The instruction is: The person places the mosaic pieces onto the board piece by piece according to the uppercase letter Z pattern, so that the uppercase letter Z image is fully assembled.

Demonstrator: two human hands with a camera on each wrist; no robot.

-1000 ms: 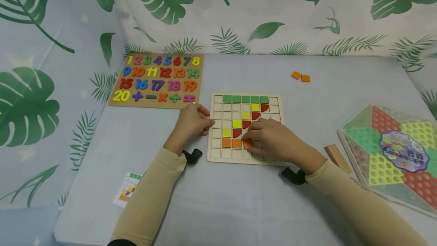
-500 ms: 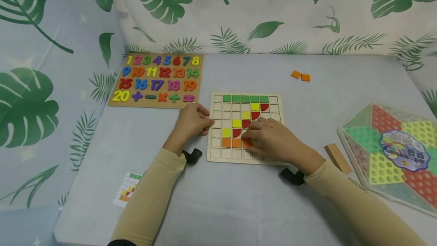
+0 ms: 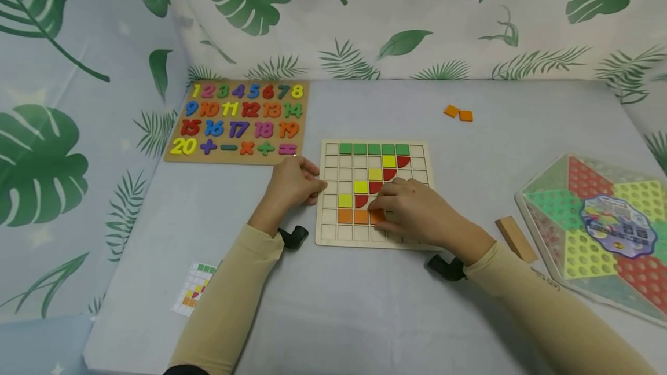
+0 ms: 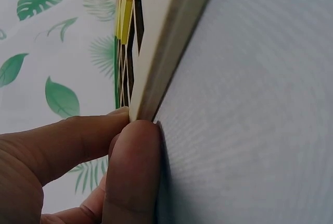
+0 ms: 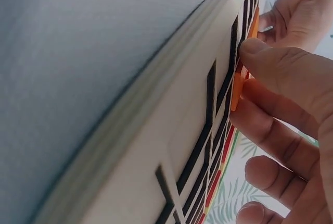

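Observation:
On the table lies a square wooden grid board (image 3: 346,175) with colored tiles in its cells. A green row (image 3: 374,149) runs along the far side, with a slanting line of yellow squares (image 3: 361,187) and red quarter-round pieces (image 3: 403,161) below. Near the front is a row of orange squares (image 3: 345,216). My left hand (image 3: 293,181) pinches the board's left edge between thumb and finger. With thumb and fingers, my right hand (image 3: 417,210) pinches the third orange square tile (image 5: 238,89) at the end of that row. That hand hides several cells.
A number board (image 3: 234,129) lies at the back left, and a small pattern card (image 3: 193,289) is partly under the left sleeve. Two orange tiles (image 3: 466,116) lie at the back right. A wooden block (image 3: 516,239) and a star-patterned game board (image 3: 594,230) are on the right.
Both hands keep nearly the same places on the board and the orange tile. The whole head view has shifted slightly.

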